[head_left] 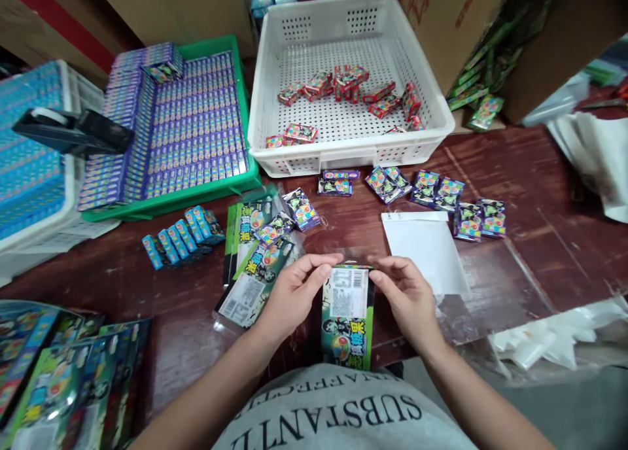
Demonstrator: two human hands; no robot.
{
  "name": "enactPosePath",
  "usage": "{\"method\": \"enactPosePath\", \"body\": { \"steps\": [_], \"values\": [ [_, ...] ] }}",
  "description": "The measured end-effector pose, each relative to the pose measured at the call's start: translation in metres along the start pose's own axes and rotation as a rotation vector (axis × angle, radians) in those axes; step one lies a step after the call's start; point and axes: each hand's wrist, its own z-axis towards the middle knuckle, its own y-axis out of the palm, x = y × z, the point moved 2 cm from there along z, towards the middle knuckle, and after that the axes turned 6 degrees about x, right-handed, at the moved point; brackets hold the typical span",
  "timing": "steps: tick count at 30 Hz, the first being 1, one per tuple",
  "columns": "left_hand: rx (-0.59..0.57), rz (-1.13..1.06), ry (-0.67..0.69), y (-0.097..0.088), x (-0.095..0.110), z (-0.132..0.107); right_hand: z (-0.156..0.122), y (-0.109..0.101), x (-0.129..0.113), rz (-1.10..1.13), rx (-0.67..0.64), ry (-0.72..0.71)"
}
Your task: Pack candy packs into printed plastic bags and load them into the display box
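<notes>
Close to my body I hold up a green and black printed candy packet (347, 335) with a white barcode label. My left hand (297, 296) pinches its upper left corner between thumb and fingers. My right hand (409, 299) pinches the upper right corner the same way. Clear plastic film seems to show between the fingertips along the top edge. Left of my left hand lie similar packets (245, 293) in clear wrap, with small purple candy boxes (301, 209) on top. A white sheet-like pouch (424, 254) lies beyond my right hand.
A white perforated crate (350, 155) holds several red boxes. Beside it, a green tray (216, 191) is packed with purple boxes, a black tape dispenser (78, 133) at its left edge. Blue boxes (179, 237) stand in a row. More packets (59, 391) lie lower left. Cardboard cartons (186, 12) stand behind.
</notes>
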Motion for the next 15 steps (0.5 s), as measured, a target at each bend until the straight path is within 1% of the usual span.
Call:
{"method": "enactPosePath", "body": {
  "steps": [2, 4, 5, 6, 7, 9, 11, 12, 15],
  "values": [
    [-0.004, -0.005, -0.018, 0.001, -0.001, 0.001, 0.001, -0.001, -0.002, -0.098, -0.103, -0.016],
    [0.020, -0.031, -0.040, 0.001, -0.002, 0.002, 0.004, -0.001, -0.005, -0.164, -0.229, -0.083],
    [0.035, -0.051, -0.054, 0.000, -0.003, 0.002, 0.006, 0.000, -0.007, -0.170, -0.274, -0.114],
    [0.046, -0.072, -0.069, 0.001, -0.003, 0.002, 0.008, 0.000, -0.008, -0.148, -0.284, -0.130],
    [0.052, -0.090, -0.083, 0.001, -0.003, 0.002, 0.009, 0.000, -0.008, -0.104, -0.253, -0.125],
    [0.048, -0.110, -0.111, 0.002, -0.004, 0.002, 0.010, 0.000, -0.007, 0.014, -0.103, -0.071],
    [0.044, -0.127, -0.129, 0.003, -0.004, 0.001, 0.008, 0.001, -0.006, 0.062, 0.034, -0.031],
    [0.043, -0.136, -0.135, 0.003, -0.004, 0.001, 0.006, 0.001, -0.006, 0.035, 0.057, -0.030],
    [0.032, -0.156, -0.139, 0.004, -0.005, 0.000, -0.002, 0.004, -0.006, -0.090, 0.040, -0.055]
  ]
}}
